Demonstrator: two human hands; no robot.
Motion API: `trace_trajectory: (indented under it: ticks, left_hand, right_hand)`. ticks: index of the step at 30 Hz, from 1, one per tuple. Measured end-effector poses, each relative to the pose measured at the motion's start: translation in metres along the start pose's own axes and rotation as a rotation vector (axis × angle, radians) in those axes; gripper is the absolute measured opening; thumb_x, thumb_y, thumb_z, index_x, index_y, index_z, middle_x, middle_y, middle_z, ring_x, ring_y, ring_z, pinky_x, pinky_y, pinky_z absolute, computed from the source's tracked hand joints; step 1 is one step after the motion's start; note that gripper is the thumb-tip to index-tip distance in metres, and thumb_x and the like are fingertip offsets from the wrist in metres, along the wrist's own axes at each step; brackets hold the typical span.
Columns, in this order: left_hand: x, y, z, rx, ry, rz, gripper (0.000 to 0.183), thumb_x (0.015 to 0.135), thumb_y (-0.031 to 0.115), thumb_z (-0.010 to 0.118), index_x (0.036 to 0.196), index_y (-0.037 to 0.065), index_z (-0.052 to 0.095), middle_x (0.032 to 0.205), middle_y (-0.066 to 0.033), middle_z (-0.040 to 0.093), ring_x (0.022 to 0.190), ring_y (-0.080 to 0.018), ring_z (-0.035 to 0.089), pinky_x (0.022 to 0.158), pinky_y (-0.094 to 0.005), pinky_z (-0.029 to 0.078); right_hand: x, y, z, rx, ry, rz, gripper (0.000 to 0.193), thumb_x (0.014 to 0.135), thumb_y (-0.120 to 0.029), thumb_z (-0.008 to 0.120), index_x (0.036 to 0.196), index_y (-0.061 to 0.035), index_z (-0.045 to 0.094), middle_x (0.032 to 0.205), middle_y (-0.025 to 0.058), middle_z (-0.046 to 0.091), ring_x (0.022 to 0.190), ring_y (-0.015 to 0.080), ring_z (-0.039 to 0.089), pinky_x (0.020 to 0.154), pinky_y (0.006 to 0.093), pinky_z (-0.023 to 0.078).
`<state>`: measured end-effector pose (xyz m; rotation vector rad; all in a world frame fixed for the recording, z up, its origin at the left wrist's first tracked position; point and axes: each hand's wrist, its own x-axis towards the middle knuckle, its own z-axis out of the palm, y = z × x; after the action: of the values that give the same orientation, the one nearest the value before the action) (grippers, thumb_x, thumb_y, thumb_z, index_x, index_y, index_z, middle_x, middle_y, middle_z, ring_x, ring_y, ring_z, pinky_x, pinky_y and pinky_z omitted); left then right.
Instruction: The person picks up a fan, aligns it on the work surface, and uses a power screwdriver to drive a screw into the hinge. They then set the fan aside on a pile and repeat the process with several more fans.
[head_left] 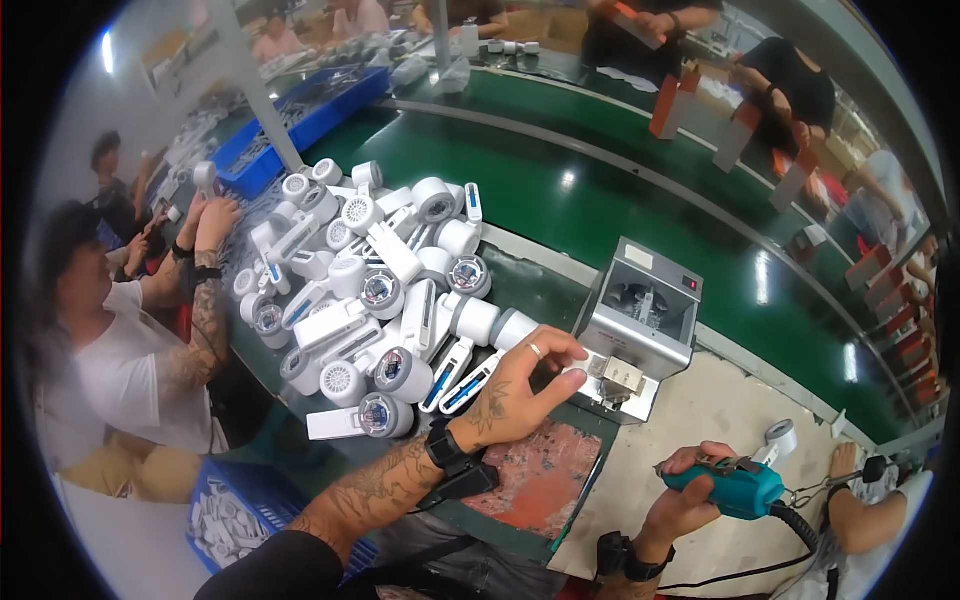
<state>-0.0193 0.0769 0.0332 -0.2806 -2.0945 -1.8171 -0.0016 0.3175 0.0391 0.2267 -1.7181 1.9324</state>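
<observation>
My left hand (515, 392) reaches to the front of a grey screw feeder (640, 310). Its thumb and index fingertip come close together in a pinch beside the feeder's metal outlet (622, 378); anything between them is too small to make out. My right hand (690, 500) is wrapped round a teal electric screwdriver (735, 490) with a coiled black cord, its tip pointing left. Left of the feeder lies a large heap of white handheld fans (395, 255), several with round ends uncovered and wiring showing. Below my left hand is a worn reddish mat (545, 475).
A green conveyor belt (540, 130) runs behind the bench. Blue trays (300, 120) and a blue basket of white parts (230, 515) stand at the left. A co-worker in a white shirt (140, 350) sits there. One white fan (780, 438) lies beyond the screwdriver. Other people work across the belt.
</observation>
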Motion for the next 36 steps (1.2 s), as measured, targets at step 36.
trace_trajectory:
  ticks: [36]
  left_hand:
    - [-0.005,-0.005,-0.011,-0.195,-0.058,-0.114,0.015,0.098,0.007,0.063,0.111,0.0,0.061,0.111,-0.0088,0.06,0.101,-0.0152,0.055,0.093,-0.0317,0.044]
  right_hand:
    - [-0.005,-0.003,0.01,0.007,-0.093,0.025,0.072,0.091,-0.066,0.066,0.113,0.0002,0.048,0.077,0.009,0.057,0.063,0.0178,0.059,0.057,0.0291,0.049]
